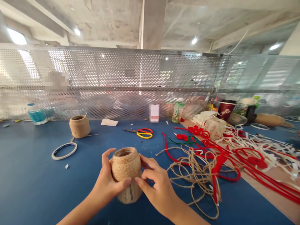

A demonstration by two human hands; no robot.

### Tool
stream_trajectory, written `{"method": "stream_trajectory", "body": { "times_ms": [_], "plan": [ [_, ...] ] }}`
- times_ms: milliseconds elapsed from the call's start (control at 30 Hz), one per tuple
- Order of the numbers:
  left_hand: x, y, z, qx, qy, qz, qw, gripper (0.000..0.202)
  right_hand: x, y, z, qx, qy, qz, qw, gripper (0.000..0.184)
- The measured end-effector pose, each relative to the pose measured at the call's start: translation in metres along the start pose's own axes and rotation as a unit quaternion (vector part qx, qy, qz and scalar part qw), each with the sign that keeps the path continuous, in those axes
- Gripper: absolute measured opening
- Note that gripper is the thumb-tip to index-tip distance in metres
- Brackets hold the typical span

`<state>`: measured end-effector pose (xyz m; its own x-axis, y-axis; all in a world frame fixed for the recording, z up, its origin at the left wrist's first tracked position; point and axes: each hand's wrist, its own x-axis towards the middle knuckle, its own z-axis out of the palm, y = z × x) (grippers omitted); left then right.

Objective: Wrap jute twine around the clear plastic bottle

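A small jar wrapped in jute twine stands low in the middle of the view, its bottom part bare and see-through. My left hand wraps round its left side, thumb across the front. My right hand grips the right side, fingertips pressed on the twine. A tangle of loose jute twine lies on the blue table just to the right, apart from the hands.
A second twine-wrapped jar and a white tape ring sit at the left. Scissors lie in the middle behind. Red pipe cleaners, white strips, a plastic jar, cups and bottles crowd the right. A perforated metal screen closes the back.
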<state>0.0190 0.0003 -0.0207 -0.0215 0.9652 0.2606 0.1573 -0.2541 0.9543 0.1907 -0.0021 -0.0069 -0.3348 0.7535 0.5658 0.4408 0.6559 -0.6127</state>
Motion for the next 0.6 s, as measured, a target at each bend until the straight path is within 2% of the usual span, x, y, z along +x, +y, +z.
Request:
{"method": "stream_trajectory", "body": {
  "times_ms": [267, 600],
  "plan": [
    [-0.001, -0.010, -0.004, 0.004, -0.030, -0.006, 1.000, 0.081, -0.003, 0.000, 0.001, 0.003, 0.009, 0.011, 1.000, 0.018],
    [-0.002, -0.008, -0.003, -0.019, -0.047, -0.006, 0.999, 0.083, 0.000, 0.002, 0.002, 0.111, -0.004, 0.075, 0.991, 0.023]
  ]
}}
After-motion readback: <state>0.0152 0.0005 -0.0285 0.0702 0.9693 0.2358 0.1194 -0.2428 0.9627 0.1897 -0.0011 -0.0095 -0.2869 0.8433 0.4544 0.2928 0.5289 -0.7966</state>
